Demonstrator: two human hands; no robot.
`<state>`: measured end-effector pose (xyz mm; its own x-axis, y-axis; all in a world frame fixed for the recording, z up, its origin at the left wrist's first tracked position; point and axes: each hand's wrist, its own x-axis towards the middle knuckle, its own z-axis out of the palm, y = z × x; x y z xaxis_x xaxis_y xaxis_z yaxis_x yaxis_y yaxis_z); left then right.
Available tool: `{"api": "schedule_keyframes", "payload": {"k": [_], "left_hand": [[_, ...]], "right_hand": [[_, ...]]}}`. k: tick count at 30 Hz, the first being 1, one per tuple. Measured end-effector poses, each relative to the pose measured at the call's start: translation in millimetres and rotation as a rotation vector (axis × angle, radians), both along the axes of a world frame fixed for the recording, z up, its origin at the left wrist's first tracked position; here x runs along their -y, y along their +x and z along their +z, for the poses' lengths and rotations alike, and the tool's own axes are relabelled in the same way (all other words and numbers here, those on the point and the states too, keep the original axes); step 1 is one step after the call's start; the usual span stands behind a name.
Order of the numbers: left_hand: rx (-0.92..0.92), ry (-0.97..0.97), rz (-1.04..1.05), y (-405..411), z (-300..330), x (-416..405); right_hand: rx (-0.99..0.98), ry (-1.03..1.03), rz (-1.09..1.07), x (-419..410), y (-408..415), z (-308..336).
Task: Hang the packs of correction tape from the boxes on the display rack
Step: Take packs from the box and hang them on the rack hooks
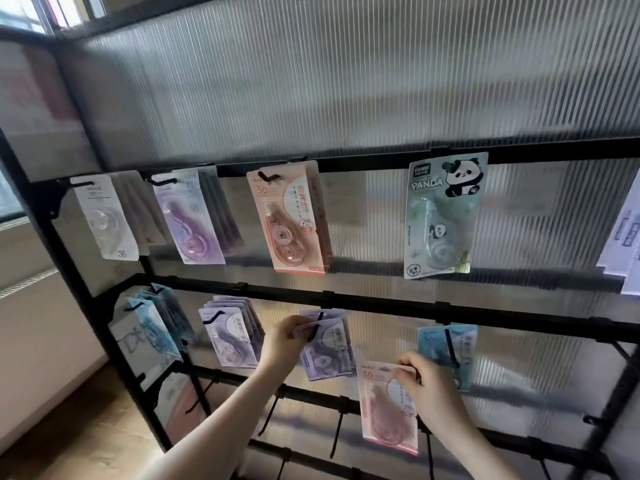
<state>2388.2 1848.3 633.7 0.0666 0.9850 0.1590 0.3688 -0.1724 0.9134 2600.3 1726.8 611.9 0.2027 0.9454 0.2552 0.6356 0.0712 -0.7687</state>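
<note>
Hanging well advanced: upper and middle rails of the display rack carry packs. Left hand pinches a purple pack, apparently at its hook; right hand grips a pink pack, unhung. Lower hooks bare.

Purple pack at rack hook, pink pack held upright below

I see open panel between the pink pack stack and panda pack on the upper rail; lower down, bare black hooks jut toward me, blocking straight reach.
</note>
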Motion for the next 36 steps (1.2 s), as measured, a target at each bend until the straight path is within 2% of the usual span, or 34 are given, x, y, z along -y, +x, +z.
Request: {"api": "schedule_keyframes", "payload": {"k": [14,20,29,36], "left_hand": [[0.024,0.079,-0.065,2,-3,-9],[-0.007,0.099,-0.001,-21,5,-3],[-0.029,0.167,0.015,-70,33,14],[0.017,0.217,-0.013,-115,59,17]], "right_hand": [[0.028,-0.015,-0.005,-7,-1,5],[0.06,0.013,-0.004,-9,-14,16],[0.081,0.14,0.065,-7,-57,56],[0.071,0.248,0.018,-14,-105,111]]}}
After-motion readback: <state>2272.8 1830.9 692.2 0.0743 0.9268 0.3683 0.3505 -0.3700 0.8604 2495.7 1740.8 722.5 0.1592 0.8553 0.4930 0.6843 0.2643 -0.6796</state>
